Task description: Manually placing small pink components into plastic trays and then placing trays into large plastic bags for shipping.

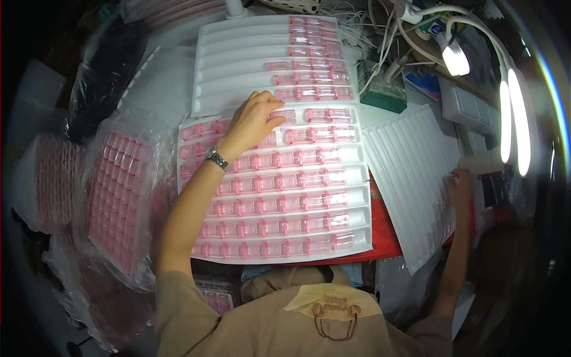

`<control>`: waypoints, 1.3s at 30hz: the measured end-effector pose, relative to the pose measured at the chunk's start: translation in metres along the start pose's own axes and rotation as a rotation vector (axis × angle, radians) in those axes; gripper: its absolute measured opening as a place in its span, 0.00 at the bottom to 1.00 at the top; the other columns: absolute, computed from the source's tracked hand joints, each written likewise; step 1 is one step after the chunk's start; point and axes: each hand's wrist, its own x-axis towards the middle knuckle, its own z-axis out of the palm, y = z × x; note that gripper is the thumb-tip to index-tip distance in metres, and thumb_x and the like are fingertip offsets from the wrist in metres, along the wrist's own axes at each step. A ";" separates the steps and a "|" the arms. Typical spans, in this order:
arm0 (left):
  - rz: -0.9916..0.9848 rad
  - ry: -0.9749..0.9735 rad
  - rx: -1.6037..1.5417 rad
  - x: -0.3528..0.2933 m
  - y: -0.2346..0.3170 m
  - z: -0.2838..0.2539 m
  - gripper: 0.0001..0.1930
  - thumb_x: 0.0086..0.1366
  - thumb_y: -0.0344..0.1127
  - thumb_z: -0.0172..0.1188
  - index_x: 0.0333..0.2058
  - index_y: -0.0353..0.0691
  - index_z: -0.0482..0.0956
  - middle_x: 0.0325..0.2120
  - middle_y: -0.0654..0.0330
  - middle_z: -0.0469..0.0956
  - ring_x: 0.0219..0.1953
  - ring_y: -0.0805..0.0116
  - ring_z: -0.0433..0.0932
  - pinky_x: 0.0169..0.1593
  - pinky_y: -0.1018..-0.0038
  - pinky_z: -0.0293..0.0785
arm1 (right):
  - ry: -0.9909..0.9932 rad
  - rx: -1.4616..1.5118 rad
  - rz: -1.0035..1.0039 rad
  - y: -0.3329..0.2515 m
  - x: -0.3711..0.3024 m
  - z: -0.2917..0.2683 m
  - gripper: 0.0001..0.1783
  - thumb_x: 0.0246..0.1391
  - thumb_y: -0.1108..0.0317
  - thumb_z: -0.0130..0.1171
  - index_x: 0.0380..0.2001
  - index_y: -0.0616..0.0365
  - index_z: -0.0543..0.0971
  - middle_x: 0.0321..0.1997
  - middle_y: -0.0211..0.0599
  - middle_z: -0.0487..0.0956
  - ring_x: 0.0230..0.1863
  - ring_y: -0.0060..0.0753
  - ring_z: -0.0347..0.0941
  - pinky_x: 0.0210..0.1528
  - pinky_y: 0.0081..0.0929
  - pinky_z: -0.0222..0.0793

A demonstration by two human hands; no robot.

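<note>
My left hand [257, 119], with a metal watch at its wrist, reaches over the upper rows of a white ribbed tray [367, 223]. Its thumb and fingers are closed round the end of a clear pink cylinder [288, 116] in the top row. Rows of similar pink-ringed cylinders [282, 204] fill the grooves below. My right hand [459, 187] is off to the right, fingers curled, by the edge of an empty-looking white ribbed tray [410, 178] that lies slanted. Whatever those fingers hold, if anything, cannot be made out.
Behind lies another white tray [238, 65], cylinders along its right side. At left are plastic-wrapped pink trays [116, 196] and a stacked bundle [56, 181]. A lit lamp [456, 59], loose cables and a green box [383, 92] stand at the back right. Red surface [380, 220] shows beneath.
</note>
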 end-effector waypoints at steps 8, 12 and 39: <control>0.063 -0.019 0.114 -0.006 0.014 -0.018 0.07 0.54 0.30 0.61 0.32 0.34 0.77 0.33 0.59 0.74 0.39 0.63 0.72 0.44 0.68 0.68 | -0.206 1.419 0.097 -0.240 0.043 -0.049 0.07 0.56 0.69 0.55 0.27 0.60 0.75 0.19 0.18 0.67 0.20 0.10 0.56 0.23 0.12 0.51; 0.027 -0.032 -0.204 -0.021 0.045 -0.012 0.08 0.53 0.26 0.61 0.33 0.34 0.76 0.35 0.58 0.74 0.40 0.60 0.72 0.44 0.68 0.68 | -0.275 1.205 -0.208 -0.312 0.044 -0.063 0.13 0.58 0.66 0.52 0.24 0.62 0.76 0.17 0.23 0.68 0.19 0.12 0.56 0.21 0.14 0.51; -0.297 -0.047 -0.858 -0.025 0.068 -0.005 0.11 0.56 0.24 0.60 0.38 0.34 0.72 0.37 0.60 0.76 0.37 0.75 0.74 0.40 0.78 0.72 | 0.204 0.234 -0.055 -0.127 0.035 -0.049 0.22 0.54 0.73 0.52 0.53 0.63 0.66 0.54 0.50 0.69 0.53 0.49 0.66 0.55 0.35 0.62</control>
